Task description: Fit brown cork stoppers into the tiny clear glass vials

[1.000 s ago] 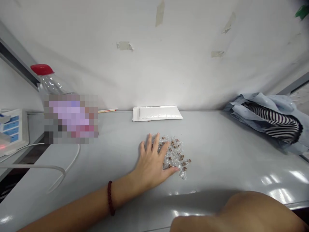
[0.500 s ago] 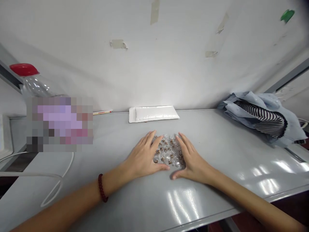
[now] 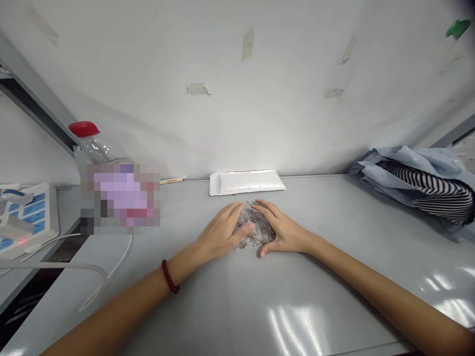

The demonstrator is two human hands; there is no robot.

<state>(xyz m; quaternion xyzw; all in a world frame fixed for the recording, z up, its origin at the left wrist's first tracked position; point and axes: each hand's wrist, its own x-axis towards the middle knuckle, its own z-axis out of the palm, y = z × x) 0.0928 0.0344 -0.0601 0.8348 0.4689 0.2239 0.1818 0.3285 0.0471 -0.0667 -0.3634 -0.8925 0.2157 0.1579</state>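
Observation:
Several small clear pieces with brown bits (image 3: pixel 254 232) lie in a heap on the grey table (image 3: pixel 222 306). My left hand (image 3: pixel 222 230) curves around the heap's left side, its thumb stretched over the near part and its fingers apart from the thumb. On the right side my right hand (image 3: pixel 284 230) is cupped with spread fingers, touching the heap's edge. Neither hand is closed around a piece. Behind the heap, by the wall, lies a flat white padded packet (image 3: pixel 248 182).
At the left stand a clear bottle with a red cap (image 3: pixel 84 129), a blurred purple item (image 3: pixel 122 193), a power strip (image 3: pixel 39 212) and white cables (image 3: pixel 74 266). A thin stick (image 3: pixel 172 180) lies by the wall. Blue and striped cloth (image 3: pixel 419 183) is at the right.
Both hands have moved closer together around the clear pieces, and the heap is narrower. The view has shifted left, bringing the power strip into sight.

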